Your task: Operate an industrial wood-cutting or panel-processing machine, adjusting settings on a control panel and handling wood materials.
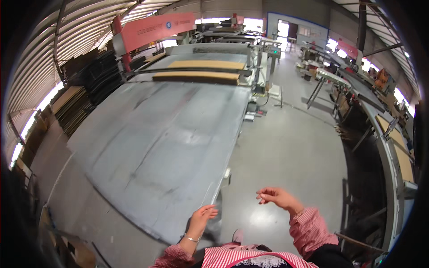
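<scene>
- The left hand (202, 219) is reaching out with loosely curled fingers that are gripping nothing; its fingertips are sitting at the near edge of the large grey metal table (161, 138), just touching or nearly touching it.
- The right hand (276, 196) is hanging in the air over the concrete floor (290, 147), fingers bent and pinched lightly together, holding nothing, well apart from the table's edge.
- The table is stretching away ahead and to the left of both hands.
- Two flat tan boards (196, 77) are lying at its far end, beneath a red machine beam (156, 27).
</scene>
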Tool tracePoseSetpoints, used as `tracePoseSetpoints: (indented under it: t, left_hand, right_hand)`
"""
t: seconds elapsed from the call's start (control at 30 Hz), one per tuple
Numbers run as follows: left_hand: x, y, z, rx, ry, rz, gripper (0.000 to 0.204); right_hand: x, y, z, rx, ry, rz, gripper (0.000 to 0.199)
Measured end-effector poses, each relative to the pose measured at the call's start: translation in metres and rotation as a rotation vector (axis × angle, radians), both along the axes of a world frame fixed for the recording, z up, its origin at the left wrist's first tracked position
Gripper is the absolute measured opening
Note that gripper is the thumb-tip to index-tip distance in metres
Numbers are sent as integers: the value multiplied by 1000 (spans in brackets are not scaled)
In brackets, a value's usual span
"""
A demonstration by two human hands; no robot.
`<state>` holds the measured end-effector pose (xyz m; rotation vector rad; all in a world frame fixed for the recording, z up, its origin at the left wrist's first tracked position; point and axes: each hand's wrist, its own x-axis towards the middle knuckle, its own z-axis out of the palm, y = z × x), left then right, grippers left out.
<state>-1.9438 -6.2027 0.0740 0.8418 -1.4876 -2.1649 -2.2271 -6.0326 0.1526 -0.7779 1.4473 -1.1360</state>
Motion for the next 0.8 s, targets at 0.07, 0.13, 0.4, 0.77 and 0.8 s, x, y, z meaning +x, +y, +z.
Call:
tracePoseSetpoints:
  t: [0.07, 0.13, 0.4, 0.77, 0.8]
  left_hand:
    - [-54, -24, -11, 67, -85, 203, 33]
    - [-126, -53, -1, 92, -53, 166, 33]
    - [-401, -206, 34, 97, 164, 83, 38]
    - [-578, -420, 2, 223, 155, 515, 46]
    - [-579, -445, -3, 218, 187, 539, 46]
  right_hand:
    - [-64, -5, -11, 79, 27, -98, 41]
    - [-122, -1, -21, 134, 6, -153, 41]
    - [-377, -102, -90, 220, -95, -360, 40]
    - [-649, -589, -88, -54, -160, -63, 38]
    - [-644, -629, -88, -41, -184, -110, 38]
